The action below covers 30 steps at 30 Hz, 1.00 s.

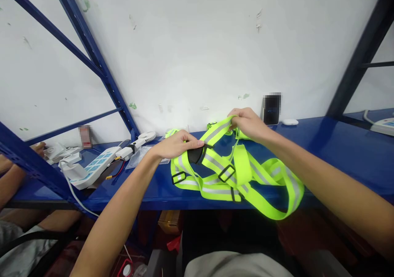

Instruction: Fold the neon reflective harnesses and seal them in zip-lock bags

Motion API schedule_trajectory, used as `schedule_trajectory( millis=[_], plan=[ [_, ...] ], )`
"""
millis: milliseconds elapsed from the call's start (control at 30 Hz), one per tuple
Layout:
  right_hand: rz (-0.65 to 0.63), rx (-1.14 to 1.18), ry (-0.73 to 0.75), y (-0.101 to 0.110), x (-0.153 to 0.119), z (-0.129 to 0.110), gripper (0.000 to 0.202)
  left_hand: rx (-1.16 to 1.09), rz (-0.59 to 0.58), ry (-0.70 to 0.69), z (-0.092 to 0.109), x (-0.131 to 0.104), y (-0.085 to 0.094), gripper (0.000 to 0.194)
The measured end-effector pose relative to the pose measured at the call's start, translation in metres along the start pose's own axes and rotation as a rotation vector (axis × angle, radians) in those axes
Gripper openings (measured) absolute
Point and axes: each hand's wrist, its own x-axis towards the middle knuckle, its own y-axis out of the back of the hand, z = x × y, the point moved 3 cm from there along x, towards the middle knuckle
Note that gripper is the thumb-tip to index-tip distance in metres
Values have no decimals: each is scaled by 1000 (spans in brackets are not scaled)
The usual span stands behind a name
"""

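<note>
Grey cloth (pixel 237 266) nearest, six o'clock. My left hand (pixel 177 145), eleven o'clock, pinches the black patch (pixel 194 154) of the reflective harness (pixel 242 167), heaped on the bench (pixel 317 145) at twelve: likely light, limp, tangle-prone, best held there; right hand (pixel 248 124), just past twelve, pinches a strap (pixel 220 131).

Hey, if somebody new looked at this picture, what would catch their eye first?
Probably the neon yellow-green reflective strap harness, looped across the middle of the blue tabletop, with one bright loop dipping past the front edge. After that, the eye might go to the white power strip on the left and the white handheld fan lying just to its right.
</note>
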Motion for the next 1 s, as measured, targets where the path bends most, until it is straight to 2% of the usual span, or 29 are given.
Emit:
schedule_trajectory(
  millis=[100, 167, 233, 267, 333, 400, 433, 467, 533, 633, 733, 767, 800, 900, 1000],
  plan=[
    [-159, 178, -140, 2, 7, 15, 15, -61, -66, -82, -1, 1, -1, 51],
    [-315, 150, -175, -7, 3, 24, 21, -148, 15, -144, -2, 4, 1, 56],
    [-421, -4, -147, -18, -5, 30, 34, -220, 110, -189, -3, 8, 3, 60],
    [-415, -119, -94, -22, -9, 31, 43, -250, 151, -201, -4, 9, 4, 61],
    [-267, -371, 64, -25, -16, 25, 57, -328, 206, -210, -4, 11, 5, 60],
    [-74, -545, 199, -22, -22, 13, 55, -434, 237, -220, -4, 11, 7, 59],
    [-32, -566, 233, -20, -24, 7, 49, -488, 264, -221, -3, 11, 9, 60],
    [-35, -539, 253, -18, -26, 0, 43, -535, 306, -214, -2, 10, 12, 60],
    [-125, -395, 278, -16, -28, -10, 34, -597, 414, -167, 0, 10, 21, 61],
    [-289, -173, 258, -20, -27, -17, 34, -614, 539, -65, 5, 11, 34, 66],
    [-437, -4, 158, -31, -22, -12, 37, -569, 557, -6, 7, 16, 44, 68],
    [-445, 56, 129, -33, -20, -10, 35, -548, 547, 5, 7, 18, 47, 67],
    [-416, 123, 111, -33, -18, -10, 33, -529, 535, 8, 7, 20, 49, 67],
    [-193, 305, 141, -26, -21, -17, 41, -480, 502, -22, 8, 23, 56, 61],
    [-82, 220, 277, -19, -38, -38, 59, -432, 465, -61, 13, 24, 61, 53]
  ],
)
